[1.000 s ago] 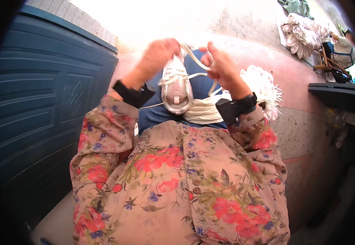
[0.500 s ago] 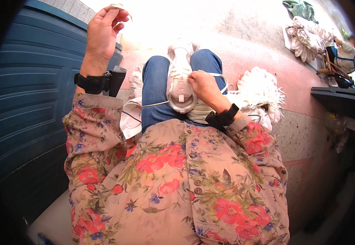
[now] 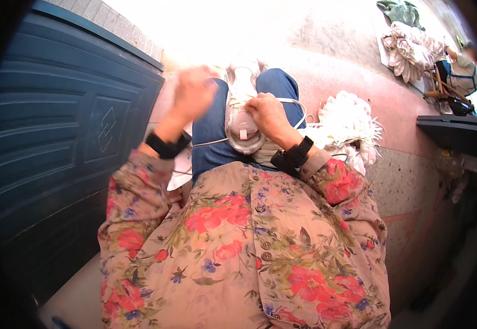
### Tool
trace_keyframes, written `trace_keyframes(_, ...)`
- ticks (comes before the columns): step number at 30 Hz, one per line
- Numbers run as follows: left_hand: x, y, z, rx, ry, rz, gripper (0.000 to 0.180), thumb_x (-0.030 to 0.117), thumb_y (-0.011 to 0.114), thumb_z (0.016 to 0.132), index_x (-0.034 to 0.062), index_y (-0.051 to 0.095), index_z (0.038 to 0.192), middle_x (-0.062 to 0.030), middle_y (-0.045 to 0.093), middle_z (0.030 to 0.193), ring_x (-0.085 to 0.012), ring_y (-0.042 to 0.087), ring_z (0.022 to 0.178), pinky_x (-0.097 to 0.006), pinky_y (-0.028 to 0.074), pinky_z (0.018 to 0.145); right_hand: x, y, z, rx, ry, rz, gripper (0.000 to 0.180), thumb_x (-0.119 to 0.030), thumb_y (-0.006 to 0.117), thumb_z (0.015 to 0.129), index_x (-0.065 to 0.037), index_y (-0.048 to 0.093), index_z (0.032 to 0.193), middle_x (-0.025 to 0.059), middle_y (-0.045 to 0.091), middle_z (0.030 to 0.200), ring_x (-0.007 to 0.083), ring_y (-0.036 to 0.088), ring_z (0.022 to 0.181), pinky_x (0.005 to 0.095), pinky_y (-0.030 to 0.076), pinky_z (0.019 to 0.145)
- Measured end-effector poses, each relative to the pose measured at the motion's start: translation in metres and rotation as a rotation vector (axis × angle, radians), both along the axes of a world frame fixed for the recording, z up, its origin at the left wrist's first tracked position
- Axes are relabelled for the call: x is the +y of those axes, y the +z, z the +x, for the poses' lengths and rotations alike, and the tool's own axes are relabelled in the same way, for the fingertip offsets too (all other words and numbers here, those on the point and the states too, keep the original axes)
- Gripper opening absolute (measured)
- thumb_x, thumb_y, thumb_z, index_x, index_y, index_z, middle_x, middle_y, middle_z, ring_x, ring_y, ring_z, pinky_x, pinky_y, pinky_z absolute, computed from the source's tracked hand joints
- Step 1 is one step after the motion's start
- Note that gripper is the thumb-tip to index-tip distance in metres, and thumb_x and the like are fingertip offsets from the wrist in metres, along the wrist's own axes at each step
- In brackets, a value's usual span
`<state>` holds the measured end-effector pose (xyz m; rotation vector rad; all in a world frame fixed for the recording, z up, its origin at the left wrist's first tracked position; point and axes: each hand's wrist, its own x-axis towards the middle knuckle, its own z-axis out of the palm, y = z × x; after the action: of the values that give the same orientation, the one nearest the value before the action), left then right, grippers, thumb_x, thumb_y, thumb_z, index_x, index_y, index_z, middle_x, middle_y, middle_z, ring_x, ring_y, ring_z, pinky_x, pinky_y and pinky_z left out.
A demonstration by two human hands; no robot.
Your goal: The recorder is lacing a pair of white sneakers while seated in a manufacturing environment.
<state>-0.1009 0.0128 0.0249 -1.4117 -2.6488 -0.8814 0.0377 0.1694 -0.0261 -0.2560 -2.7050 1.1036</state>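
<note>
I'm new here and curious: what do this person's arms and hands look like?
The left hand and right hand are bare. Each arm wears a black wristband, the right one with a boxy block. The long beige sleeves are printed with red and blue flowers.

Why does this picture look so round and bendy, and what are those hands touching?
There's no robot here, just a person. A wide fisheye camera on their head looks down, so straight edges bend. You see their own flowery sleeves and black wristbands. A pale shoe sits between their knees, in blue jeans. The right hand touches it at its laces; a white lace loops out beside that hand. The left hand is blurry, so I can't tell what it holds. To the right lies a pale heap with loose string ends.
</note>
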Motion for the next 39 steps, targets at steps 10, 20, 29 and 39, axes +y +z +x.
trace_keyframes(10, 0.007, -0.031, 0.08, 0.386, 0.075, -0.341, 0.016, 0.011, 0.057, 0.069, 0.0089, 0.061, 0.085, -0.0129, 0.047, 0.117, -0.0358, 0.036, 0.113, -0.051, 0.028, 0.086, 0.002, -0.004, -0.002, 0.106, 0.158, 0.036, 0.023, 0.003, 0.05, 0.067, 0.0, 0.054, 0.09, 0.0181, 0.057, 0.075, 0.0349, 0.053, 0.075, 0.0424, 0.043, 0.067)
trace_keyframes(20, 0.005, -0.048, 0.073, 0.253, 0.056, -0.221, 0.016, 0.01, 0.053, 0.072, 0.0068, 0.059, 0.086, -0.0129, 0.048, 0.115, -0.0344, 0.037, 0.114, -0.05, 0.032, 0.085, -0.007, -0.002, -0.008, 0.079, 0.113, -0.062, 0.028, 0.004, 0.051, 0.069, 0.001, 0.052, 0.097, 0.0197, 0.058, 0.078, 0.037, 0.055, 0.079, 0.0427, 0.045, 0.068)
trace_keyframes(29, 0.011, -0.045, 0.081, 0.445, 0.076, -0.281, 0.019, 0.011, 0.052, 0.073, 0.0056, 0.059, 0.089, -0.0116, 0.046, 0.116, -0.0329, 0.038, 0.113, -0.048, 0.033, 0.083, -0.009, -0.002, -0.014, 0.182, 0.186, -0.011, 0.031, 0.002, 0.051, 0.071, 0.0, 0.047, 0.101, 0.0216, 0.057, 0.087, 0.0383, 0.055, 0.082, 0.0434, 0.044, 0.069)
trace_keyframes(39, 0.007, -0.028, 0.07, 0.506, -0.093, -0.239, 0.021, 0.006, 0.052, 0.067, -0.0022, 0.055, 0.086, -0.0181, 0.05, 0.107, -0.0328, 0.042, 0.108, -0.041, 0.036, 0.082, -0.007, -0.018, -0.019, 0.073, 0.039, -0.462, 0.028, -0.004, 0.054, 0.068, 0.0, 0.054, 0.096, 0.0128, 0.056, 0.077, 0.0262, 0.056, 0.072, 0.0326, 0.045, 0.066)
